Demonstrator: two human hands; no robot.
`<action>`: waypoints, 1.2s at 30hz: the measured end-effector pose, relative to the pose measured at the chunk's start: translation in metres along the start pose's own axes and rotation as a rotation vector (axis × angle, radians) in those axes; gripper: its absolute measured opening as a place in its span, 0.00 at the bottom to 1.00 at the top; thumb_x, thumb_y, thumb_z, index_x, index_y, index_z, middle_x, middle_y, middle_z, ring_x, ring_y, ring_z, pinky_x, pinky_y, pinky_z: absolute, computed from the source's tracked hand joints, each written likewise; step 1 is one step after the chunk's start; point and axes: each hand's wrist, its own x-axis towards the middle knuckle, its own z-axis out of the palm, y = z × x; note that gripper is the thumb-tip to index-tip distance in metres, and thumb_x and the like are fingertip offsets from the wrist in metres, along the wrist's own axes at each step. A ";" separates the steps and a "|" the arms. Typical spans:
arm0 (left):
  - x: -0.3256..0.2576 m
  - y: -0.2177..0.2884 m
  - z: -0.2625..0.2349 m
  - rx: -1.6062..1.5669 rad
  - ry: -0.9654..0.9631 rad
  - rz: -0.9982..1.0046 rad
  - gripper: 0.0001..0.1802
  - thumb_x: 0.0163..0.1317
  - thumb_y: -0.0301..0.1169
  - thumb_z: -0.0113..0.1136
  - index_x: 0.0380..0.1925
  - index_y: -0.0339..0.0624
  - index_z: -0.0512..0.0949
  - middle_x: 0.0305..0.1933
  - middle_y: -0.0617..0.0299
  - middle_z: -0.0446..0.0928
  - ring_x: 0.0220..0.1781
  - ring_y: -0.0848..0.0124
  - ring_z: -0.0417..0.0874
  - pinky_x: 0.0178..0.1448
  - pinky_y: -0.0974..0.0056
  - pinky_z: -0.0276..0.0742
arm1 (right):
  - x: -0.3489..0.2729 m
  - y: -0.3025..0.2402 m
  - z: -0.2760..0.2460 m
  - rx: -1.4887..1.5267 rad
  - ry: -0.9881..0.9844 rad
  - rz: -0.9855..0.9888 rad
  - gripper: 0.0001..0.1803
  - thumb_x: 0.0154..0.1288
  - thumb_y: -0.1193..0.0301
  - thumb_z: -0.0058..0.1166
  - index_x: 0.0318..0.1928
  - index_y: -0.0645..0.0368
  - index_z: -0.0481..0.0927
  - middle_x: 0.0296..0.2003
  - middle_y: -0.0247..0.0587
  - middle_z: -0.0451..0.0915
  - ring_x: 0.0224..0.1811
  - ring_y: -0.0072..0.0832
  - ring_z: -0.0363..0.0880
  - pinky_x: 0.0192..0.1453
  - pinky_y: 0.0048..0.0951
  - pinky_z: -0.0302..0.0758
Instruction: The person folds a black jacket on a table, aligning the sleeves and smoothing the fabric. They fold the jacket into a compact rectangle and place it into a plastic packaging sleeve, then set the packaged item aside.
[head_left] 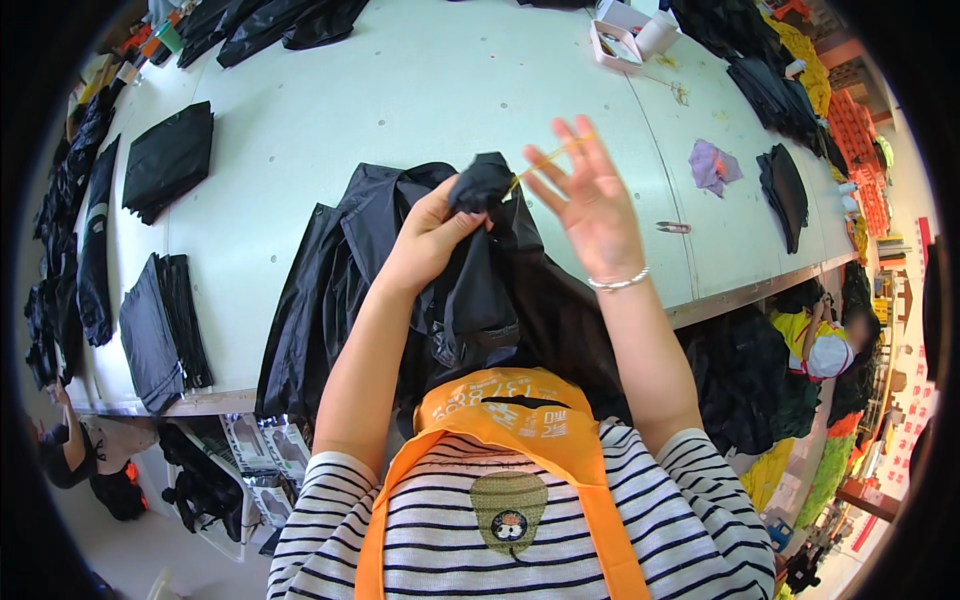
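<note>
Thin black cloth, seemingly a garment [462, 290], hangs over the table edge in front of me. My left hand [428, 235] is closed around a bunched end of it, the gathered black cloth [482, 183]. A thin yellow rubber band [548, 160] runs taut from that bunch to the fingers of my right hand [592, 205], which are spread with the band caught on them. Exactly how the band goes round the cloth cannot be made out.
The pale table [330, 110] bears folded black cloth [168, 160] at left, a black stack [165, 330], a purple cloth scrap [713, 167], thread snips [673, 228] and a pink box [615, 46]. A person in a yellow and white top [815, 345] is at right.
</note>
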 end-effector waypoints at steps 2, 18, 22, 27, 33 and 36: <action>0.000 0.004 0.002 0.146 -0.046 0.006 0.09 0.64 0.24 0.52 0.43 0.36 0.74 0.36 0.67 0.74 0.40 0.78 0.72 0.51 0.72 0.67 | 0.003 0.009 0.008 -0.240 -0.056 -0.164 0.25 0.65 0.81 0.49 0.63 0.60 0.67 0.61 0.45 0.68 0.56 0.36 0.75 0.55 0.31 0.79; -0.014 0.000 -0.001 -0.114 0.054 0.019 0.12 0.64 0.25 0.51 0.47 0.36 0.70 0.35 0.66 0.72 0.39 0.77 0.70 0.50 0.71 0.65 | 0.005 -0.009 -0.014 -0.317 -0.157 0.218 0.45 0.48 0.67 0.72 0.63 0.62 0.59 0.67 0.50 0.56 0.71 0.42 0.54 0.66 0.36 0.63; -0.008 0.007 0.022 0.471 0.058 0.005 0.10 0.60 0.23 0.52 0.42 0.35 0.70 0.34 0.56 0.76 0.41 0.69 0.78 0.48 0.65 0.70 | -0.002 -0.002 0.005 -0.663 -0.293 0.123 0.43 0.43 0.66 0.75 0.60 0.57 0.64 0.64 0.46 0.63 0.70 0.40 0.57 0.68 0.37 0.61; -0.008 0.003 0.026 1.166 -0.021 0.336 0.10 0.50 0.23 0.57 0.34 0.39 0.71 0.30 0.52 0.76 0.35 0.54 0.77 0.41 0.56 0.68 | 0.011 -0.010 0.019 -1.348 -0.624 0.143 0.29 0.45 0.64 0.71 0.45 0.59 0.71 0.43 0.43 0.76 0.47 0.32 0.75 0.55 0.30 0.70; -0.026 -0.017 0.013 0.505 0.213 0.248 0.11 0.56 0.21 0.57 0.40 0.37 0.72 0.33 0.60 0.77 0.36 0.67 0.77 0.47 0.65 0.70 | 0.006 -0.015 0.003 -1.379 -0.582 0.322 0.22 0.49 0.64 0.68 0.39 0.60 0.72 0.29 0.37 0.76 0.31 0.26 0.74 0.41 0.27 0.73; -0.024 -0.018 0.010 -0.013 0.258 0.215 0.10 0.63 0.22 0.55 0.43 0.36 0.70 0.37 0.64 0.75 0.39 0.76 0.76 0.50 0.71 0.70 | 0.000 -0.021 -0.012 -1.318 -0.457 0.197 0.15 0.53 0.64 0.65 0.27 0.62 0.74 0.22 0.35 0.75 0.24 0.25 0.71 0.35 0.27 0.72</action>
